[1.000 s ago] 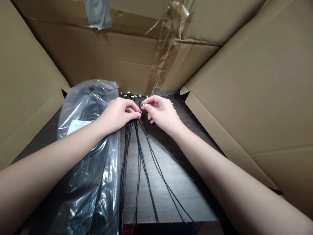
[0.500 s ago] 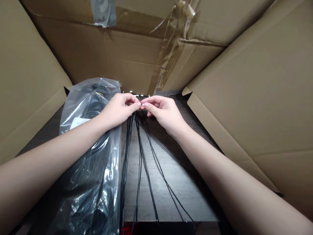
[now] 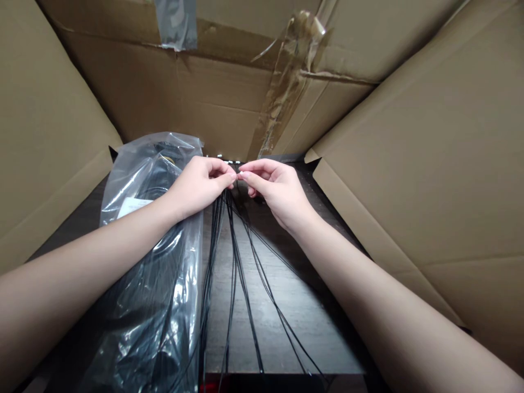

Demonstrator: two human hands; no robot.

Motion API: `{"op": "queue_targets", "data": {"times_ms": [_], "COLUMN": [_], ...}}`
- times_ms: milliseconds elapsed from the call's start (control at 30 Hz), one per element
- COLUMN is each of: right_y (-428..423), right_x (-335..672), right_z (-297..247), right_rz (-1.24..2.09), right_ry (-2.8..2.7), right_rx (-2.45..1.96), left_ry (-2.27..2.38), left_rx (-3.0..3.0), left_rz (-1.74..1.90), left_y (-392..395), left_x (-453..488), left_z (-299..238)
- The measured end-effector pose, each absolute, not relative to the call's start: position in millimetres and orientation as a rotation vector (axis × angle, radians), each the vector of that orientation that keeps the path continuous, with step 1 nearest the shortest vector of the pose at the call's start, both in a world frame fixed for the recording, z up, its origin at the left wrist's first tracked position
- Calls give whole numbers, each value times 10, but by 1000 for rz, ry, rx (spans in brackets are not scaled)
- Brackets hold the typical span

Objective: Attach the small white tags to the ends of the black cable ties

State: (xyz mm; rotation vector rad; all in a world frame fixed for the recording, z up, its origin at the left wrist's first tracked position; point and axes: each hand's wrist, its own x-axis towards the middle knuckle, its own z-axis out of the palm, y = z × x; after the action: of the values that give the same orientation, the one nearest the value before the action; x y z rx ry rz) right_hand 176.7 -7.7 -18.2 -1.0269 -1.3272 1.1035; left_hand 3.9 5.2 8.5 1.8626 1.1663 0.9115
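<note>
My left hand (image 3: 208, 179) is closed in a pinch, thumb against forefinger, at the upper ends of the thin black cables (image 3: 234, 245). What it pinches is mostly covered by the fingertips; it appears to be one cable's end. Facing it, my right hand (image 3: 272, 185) pinches a small white connector (image 3: 241, 173) between thumb and forefinger. The fingertips of both hands nearly touch. Several more small white connectors (image 3: 231, 162) lie just beyond the hands, by the cardboard. From under my hands the cables fan out toward the table's near edge.
A clear plastic bag (image 3: 180, 305) of coiled black cables lies on the left, under my left forearm, with a white label (image 3: 133, 206) showing. Cardboard walls (image 3: 409, 164) enclose the dark table (image 3: 262, 327) on the left, right and back. Brown tape hangs loosely on the back wall.
Both hands keep their pinch at nearly the same spot. The right fingertips have shifted slightly, and the dark bit between the hands no longer shows. The view has tilted a little.
</note>
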Motion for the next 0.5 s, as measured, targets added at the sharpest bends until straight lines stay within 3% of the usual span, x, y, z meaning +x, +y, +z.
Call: {"op": "queue_targets", "data": {"times_ms": [500], "right_y": [-74], "right_x": [1769], "right_z": [-168], "right_rz": [1167], "right_ry": [-1247], "right_rx": [-1041], "left_ry": [1196], "left_rx": [1933], "left_rz": [905], "left_y": [80], "left_x": [22], "left_z": [44]}}
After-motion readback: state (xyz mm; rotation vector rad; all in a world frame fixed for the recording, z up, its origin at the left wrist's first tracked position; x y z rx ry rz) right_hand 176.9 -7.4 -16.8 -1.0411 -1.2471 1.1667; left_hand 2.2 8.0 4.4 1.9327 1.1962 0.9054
